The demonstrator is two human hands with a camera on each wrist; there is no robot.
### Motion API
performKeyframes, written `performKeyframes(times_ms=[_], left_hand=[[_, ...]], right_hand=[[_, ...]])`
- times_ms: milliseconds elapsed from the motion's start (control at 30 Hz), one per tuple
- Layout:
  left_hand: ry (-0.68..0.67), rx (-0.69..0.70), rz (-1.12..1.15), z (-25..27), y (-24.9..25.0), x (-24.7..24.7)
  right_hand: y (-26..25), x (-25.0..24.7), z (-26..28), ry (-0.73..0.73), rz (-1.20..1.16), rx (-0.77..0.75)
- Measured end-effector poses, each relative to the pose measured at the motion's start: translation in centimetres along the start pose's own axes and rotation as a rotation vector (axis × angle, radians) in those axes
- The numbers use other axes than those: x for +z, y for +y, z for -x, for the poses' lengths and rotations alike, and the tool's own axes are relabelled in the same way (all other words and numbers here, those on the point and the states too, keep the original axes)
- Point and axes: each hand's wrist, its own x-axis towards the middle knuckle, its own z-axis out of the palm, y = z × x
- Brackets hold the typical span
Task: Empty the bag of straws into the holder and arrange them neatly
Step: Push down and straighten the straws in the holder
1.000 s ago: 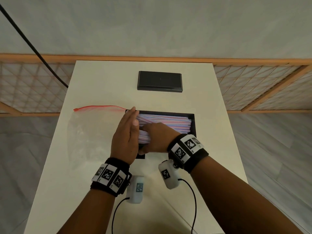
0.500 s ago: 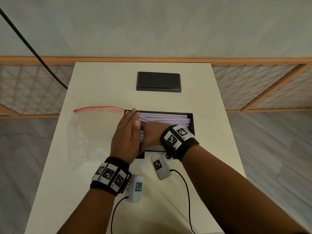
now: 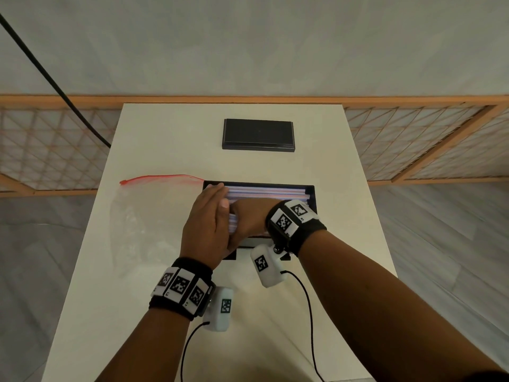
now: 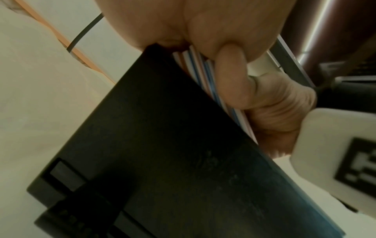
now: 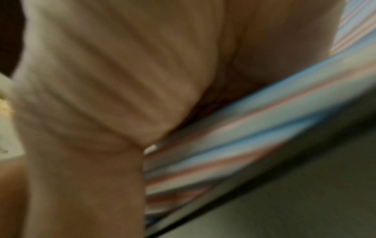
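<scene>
Straws (image 3: 264, 192) lie in the black holder (image 3: 310, 190); left hand (image 3: 205, 230), fingers flat together, presses their ends, right hand (image 3: 248, 219) curls over them. Empty bag (image 3: 148, 213) lies left of the holder.

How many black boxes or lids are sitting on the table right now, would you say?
2: the holder under both hands, filled with straws, and a closed black case at the table's far end.

I see bare forearms, black wristbands (image 3: 180, 292) carrying white square-coded tags, and white tagged camera pods (image 3: 266, 267) trailing black cables (image 3: 309, 312).
</scene>
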Motion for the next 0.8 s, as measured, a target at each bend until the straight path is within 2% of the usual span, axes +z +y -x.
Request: performKeyframes(times_ms=[300,433,667,800], left_hand=[[0.027,-0.016,0.063,0.0,-0.1,-0.4],[0.031,0.016,0.058,0.1,-0.8,-0.1],[0.058,0.037,0.146,0.3,-1.3,-0.2],[0.082,0.048,0.124,0.5,-1.7,0.4]], right_hand=[[-0.9,-1.2,0.2,-0.027,0.043,-0.038],[-0.8,-0.8,0.3,-0.053,0.044,0.004],[-1.3,-0.6,0.1,0.076,0.204,0.04],[-0.9,0.4,0.2,0.102,0.174,0.022]])
